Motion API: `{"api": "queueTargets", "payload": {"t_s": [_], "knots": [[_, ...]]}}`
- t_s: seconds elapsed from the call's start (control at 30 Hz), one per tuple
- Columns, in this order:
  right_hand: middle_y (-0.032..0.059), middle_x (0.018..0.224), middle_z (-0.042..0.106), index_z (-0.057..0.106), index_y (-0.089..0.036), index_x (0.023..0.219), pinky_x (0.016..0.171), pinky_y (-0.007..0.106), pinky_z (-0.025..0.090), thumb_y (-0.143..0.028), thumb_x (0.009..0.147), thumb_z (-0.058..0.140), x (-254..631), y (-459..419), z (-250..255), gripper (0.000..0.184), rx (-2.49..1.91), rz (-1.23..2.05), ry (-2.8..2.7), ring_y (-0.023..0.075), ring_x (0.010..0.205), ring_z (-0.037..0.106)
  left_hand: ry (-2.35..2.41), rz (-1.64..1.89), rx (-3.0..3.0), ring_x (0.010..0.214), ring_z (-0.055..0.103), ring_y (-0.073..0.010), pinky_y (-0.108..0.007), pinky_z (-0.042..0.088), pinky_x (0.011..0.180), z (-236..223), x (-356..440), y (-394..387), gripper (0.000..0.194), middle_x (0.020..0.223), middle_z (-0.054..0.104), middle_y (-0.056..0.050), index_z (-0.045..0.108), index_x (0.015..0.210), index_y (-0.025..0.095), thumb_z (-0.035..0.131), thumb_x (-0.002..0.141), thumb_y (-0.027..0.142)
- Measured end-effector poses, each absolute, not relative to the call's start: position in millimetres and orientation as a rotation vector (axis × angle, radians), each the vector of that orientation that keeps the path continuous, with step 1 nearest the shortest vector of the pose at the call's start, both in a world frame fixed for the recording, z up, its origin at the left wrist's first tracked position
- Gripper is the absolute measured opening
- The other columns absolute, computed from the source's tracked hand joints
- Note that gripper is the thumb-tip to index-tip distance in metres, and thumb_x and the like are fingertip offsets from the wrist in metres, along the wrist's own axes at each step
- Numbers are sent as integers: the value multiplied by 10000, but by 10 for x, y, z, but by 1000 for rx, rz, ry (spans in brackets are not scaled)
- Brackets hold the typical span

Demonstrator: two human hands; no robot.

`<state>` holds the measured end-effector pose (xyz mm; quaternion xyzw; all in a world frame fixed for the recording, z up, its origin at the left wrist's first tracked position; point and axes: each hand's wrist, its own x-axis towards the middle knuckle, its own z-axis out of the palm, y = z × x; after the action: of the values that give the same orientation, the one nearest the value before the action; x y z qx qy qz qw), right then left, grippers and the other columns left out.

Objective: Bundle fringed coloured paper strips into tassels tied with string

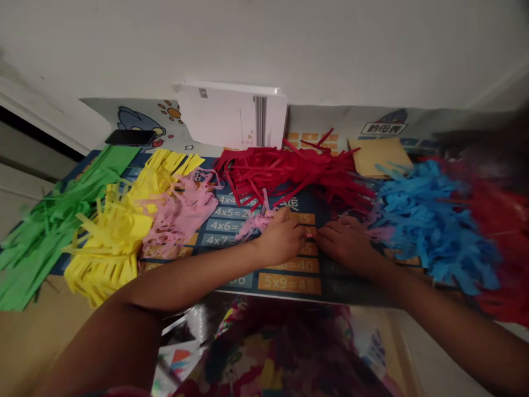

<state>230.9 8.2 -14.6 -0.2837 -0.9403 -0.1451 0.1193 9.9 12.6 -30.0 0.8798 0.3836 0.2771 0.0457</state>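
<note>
My left hand (281, 237) is closed on pink fringed paper (257, 221), whose cut strips stick out to the left of the fingers. Close by on the right, my right hand (344, 243) has its fingers curled over more pink paper, with strips spreading toward the blue pile. A sliver of pink shows in the narrow gap between the two hands. Both hands rest low over the dark mat (231, 251) printed with multiplication sums. Another pink fringed piece (179, 215) lies to the left. Just beyond the hands is a heap of red fringed paper (289, 171).
Yellow fringed paper (119, 220) and green fringed paper (61, 220) lie at the left, blue (433, 226) and blurred red fringes at the right. A white box (235, 116) leans on the wall. A black phone (130, 137) and a yellowish paper pad (380, 157) lie at the back.
</note>
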Motion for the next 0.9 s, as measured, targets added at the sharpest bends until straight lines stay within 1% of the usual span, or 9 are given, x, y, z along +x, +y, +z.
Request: {"api": "queueTargets", "payload": {"t_s": [0.17,0.27,0.33,0.4,0.5,0.57,0.7,0.8,0.9], "knots": [[16,726,707,704,-191,749,762,387,254,-172,965,567,2214,42,-88,257,-935,-380,-2616,168,742,536,956,570,3049,751,561,-176,-400,454,837,-187,142,183,204,662,580,11,649,727,214,590,885,99],[41,813,743,737,-202,809,767,382,271,-220,963,582,2143,-163,192,219,-1083,-205,-2498,186,793,570,882,610,3133,788,585,-179,-383,451,819,60,31,66,213,753,636,2,665,801,235,535,925,121],[58,897,757,757,-218,889,768,370,307,-301,991,543,2115,-322,410,251,-1198,113,-2379,199,833,596,752,691,3222,857,611,-186,-385,441,840,303,-63,-89,236,853,684,-1,678,890,250,480,966,145],[53,862,748,761,-217,860,721,341,356,-413,995,513,2107,-434,563,344,-1214,672,-2227,188,774,609,607,892,3311,924,632,-196,-400,413,876,548,-136,-261,252,919,723,-3,679,934,244,459,979,129],[28,744,705,754,-203,784,619,293,396,-553,881,628,2093,-508,588,384,-1103,1469,-1820,161,642,588,631,1126,3260,894,652,-182,-414,361,917,772,-183,-471,206,928,760,16,672,975,225,496,975,118],[12,692,678,756,-200,771,582,274,398,-557,765,748,2050,-543,509,358,-1060,1700,-1545,142,593,560,715,1222,3157,842,661,-167,-416,347,942,789,-180,-562,164,909,771,29,668,1014,234,543,966,140],[-1,656,641,733,-206,657,577,262,419,-472,652,848,1872,-685,334,290,-1003,1645,-1215,125,588,534,936,1400,2872,797,675,-155,-424,350,1006,642,-98,-694,90,859,772,24,674,987,246,636,928,189],[-2,681,649,701,-219,618,567,255,444,-418,601,882,1748,-814,254,269,-984,1515,-989,130,604,553,1094,1463,2604,775,678,-160,-410,418,942,518,11,-791,53,825,766,2,683,907,224,637,929,207],[-11,681,648,704,-229,685,517,240,439,-373,580,898,1709,-876,195,263,-983,1486,-860,124,568,549,1160,1441,2403,780,687,-164,-389,479,872,446,102,-858,125,825,766,-19,701,860,221,610,944,235]]}}
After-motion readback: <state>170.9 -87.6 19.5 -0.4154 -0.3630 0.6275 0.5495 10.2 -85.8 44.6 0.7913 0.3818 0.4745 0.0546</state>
